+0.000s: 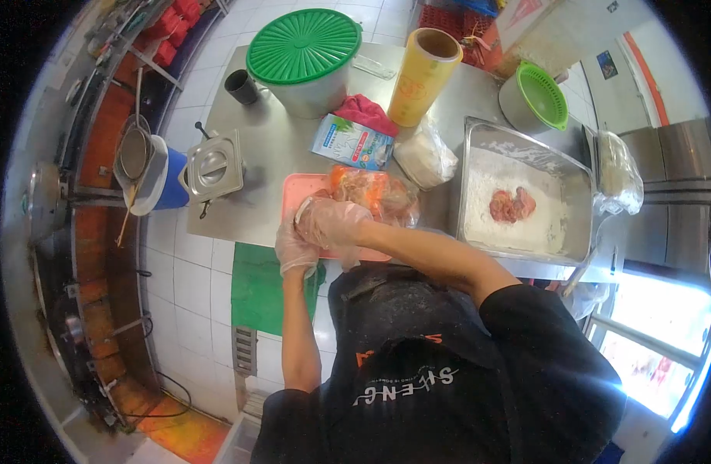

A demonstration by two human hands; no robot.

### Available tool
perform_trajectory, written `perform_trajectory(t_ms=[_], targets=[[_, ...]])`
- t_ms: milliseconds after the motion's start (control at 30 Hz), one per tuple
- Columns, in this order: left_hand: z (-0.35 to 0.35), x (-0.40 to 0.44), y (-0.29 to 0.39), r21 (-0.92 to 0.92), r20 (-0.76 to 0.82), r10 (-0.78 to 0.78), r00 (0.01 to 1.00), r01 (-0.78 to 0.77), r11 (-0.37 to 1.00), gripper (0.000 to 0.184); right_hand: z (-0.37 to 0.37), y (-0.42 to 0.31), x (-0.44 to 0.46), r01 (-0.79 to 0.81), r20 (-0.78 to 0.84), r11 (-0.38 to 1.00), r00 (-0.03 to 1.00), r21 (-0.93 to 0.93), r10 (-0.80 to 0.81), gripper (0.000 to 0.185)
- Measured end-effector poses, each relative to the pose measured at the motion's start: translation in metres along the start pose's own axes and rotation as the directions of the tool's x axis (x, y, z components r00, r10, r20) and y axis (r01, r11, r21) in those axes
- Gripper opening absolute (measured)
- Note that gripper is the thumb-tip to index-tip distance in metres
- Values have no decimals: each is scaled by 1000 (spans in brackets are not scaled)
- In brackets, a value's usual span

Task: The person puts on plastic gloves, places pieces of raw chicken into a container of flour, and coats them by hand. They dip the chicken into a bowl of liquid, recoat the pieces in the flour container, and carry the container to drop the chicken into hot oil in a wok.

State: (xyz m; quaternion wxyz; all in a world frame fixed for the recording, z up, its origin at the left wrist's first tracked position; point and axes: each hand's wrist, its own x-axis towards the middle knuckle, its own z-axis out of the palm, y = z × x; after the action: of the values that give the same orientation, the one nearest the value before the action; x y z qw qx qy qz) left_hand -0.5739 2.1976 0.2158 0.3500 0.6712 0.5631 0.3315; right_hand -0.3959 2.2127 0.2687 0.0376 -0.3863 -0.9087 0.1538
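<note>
My left hand (295,249) and my right hand (334,223), both in clear plastic gloves, are together over the near left part of a pink cutting board (295,185). My right hand's fingers are curled at the left hand, around something pale that I cannot make out. The left hand's fingers are mostly hidden behind the right. Just beyond, a clear plastic bag with orange print (379,189) lies on the board, seemingly with meat inside. To the right, a steel tray (479,246) holds white powder with a few pieces of raw meat (512,206) on it.
The steel table (251,155) bears a green-lidded tub (305,54), a cling film roll (425,81), a blue-white carton (352,143), a bag of white powder (426,157), a lidded steel container (215,166) and a green strainer (539,97). A blue bucket (168,182) stands left.
</note>
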Motion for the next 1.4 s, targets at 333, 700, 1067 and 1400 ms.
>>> perform_trajectory(t_ms=[333, 700, 1067, 1400], targets=[[16, -1, -4, -401, 34, -95, 995, 101, 911, 66, -12, -12, 16, -204, 90, 976, 976, 81, 196, 20], [16, -11, 106, -447, -595, -229, 771, -80, 891, 40, -152, -2, -226, -428, -44, 517, 738, 741, 674, 33], [236, -48, 378, -306, 563, -379, 734, 612, 730, 26, -160, 0, -397, -331, -501, 579, 296, 745, 813, 23], [325, -97, 389, -197, 715, 13, 699, 184, 963, 42, -108, 58, -494, -558, -213, 386, 350, 734, 912, 31]])
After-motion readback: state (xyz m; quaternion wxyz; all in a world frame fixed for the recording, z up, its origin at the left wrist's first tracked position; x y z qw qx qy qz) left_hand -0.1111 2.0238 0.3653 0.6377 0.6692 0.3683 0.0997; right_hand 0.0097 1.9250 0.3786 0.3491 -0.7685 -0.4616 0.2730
